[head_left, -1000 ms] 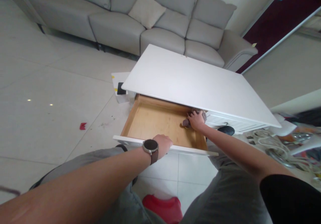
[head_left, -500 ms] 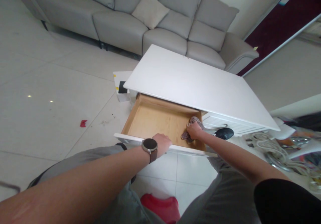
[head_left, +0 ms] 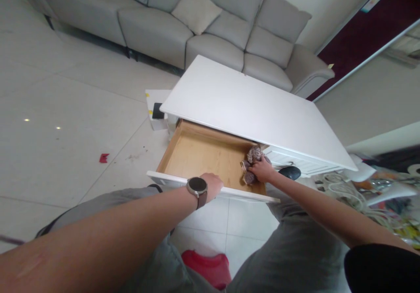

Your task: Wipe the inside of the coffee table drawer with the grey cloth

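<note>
A wooden drawer [head_left: 200, 153] with a white front stands pulled out of the white table [head_left: 249, 104]. My left hand [head_left: 212, 185], with a watch on its wrist, is closed over the top edge of the drawer front; its fingertips are partly hidden. Inside the drawer's right end, my right hand [head_left: 261, 170] grips a crumpled brown-and-white patterned cloth [head_left: 254, 154]. Part of the cloth bulges above my fingers and part hangs below them, against the drawer's right side.
A grey sofa [head_left: 157, 30] with a beige cushion [head_left: 196, 9] runs behind the table. A white box [head_left: 158, 124] sits at the table's left end. Cables [head_left: 344, 190] and clutter lie on the floor at right. A red stool [head_left: 208, 266] shows between my legs.
My right hand has shifted slightly within the drawer's right end, and more of the cloth shows around it. My left hand stays on the drawer front. The view has moved a little.
</note>
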Available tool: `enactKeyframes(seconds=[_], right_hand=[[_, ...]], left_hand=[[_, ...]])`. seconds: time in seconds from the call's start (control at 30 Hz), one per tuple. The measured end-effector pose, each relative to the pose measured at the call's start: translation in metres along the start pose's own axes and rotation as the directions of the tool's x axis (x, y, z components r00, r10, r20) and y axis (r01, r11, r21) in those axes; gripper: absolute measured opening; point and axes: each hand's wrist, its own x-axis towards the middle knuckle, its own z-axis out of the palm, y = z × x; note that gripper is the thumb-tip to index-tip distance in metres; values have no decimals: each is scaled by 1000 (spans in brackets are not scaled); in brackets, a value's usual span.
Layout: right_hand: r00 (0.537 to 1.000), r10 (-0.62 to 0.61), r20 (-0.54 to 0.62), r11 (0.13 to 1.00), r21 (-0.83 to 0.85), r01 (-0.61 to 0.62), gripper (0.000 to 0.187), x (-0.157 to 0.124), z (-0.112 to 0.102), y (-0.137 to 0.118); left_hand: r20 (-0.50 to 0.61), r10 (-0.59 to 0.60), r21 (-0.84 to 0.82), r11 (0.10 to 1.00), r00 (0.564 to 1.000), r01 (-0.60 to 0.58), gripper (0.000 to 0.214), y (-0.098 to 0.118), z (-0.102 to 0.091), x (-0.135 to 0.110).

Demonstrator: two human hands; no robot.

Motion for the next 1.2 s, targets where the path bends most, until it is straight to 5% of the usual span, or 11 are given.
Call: enactKeyframes(seconds=[0.07,0.2,0.37,0.47,0.57,0.67,0.77,0.93,1.03,1.2], right_hand=[[995,-40,87,999,37,37,30,-1,4,-15],[967,41,253,968,231,-101,32,6,-16,-21],[969,215,118,906,346,-243,44,0,-51,23],[950,310,26,799,535,-275,43,-17,-57,38],[964,200,174,758,596,-265,38,-35,-50,30],[917,93,387,823,488,-289,37,-47,-38,12],[900,111,421,850,430,-306,37,-50,-31,1],[916,0,401,794,556,-244,36,-42,-39,-1],[930,-56,363,759,621,-196,37,-32,-47,-7],[957,-105,270,687,716,-126,37,-1,-62,-38]], left_hand=[[10,-6,13,1000,1000,6,32,0,-1,0],[18,1,26,1000,1000,-2,32,0,-2,0],[25,2,32,999,1000,-2,33,3,-5,-2],[44,-4,42,999,999,2,34,4,-6,-2],[62,2,51,999,998,-5,31,4,-6,0],[75,2,53,999,997,-6,30,3,-4,3],[94,-7,50,999,996,3,29,3,-1,4],[77,-43,55,998,996,39,38,12,3,-1],[-57,93,85,993,994,-88,39,28,4,-7],[-167,450,147,891,877,-430,19,50,9,-12]])
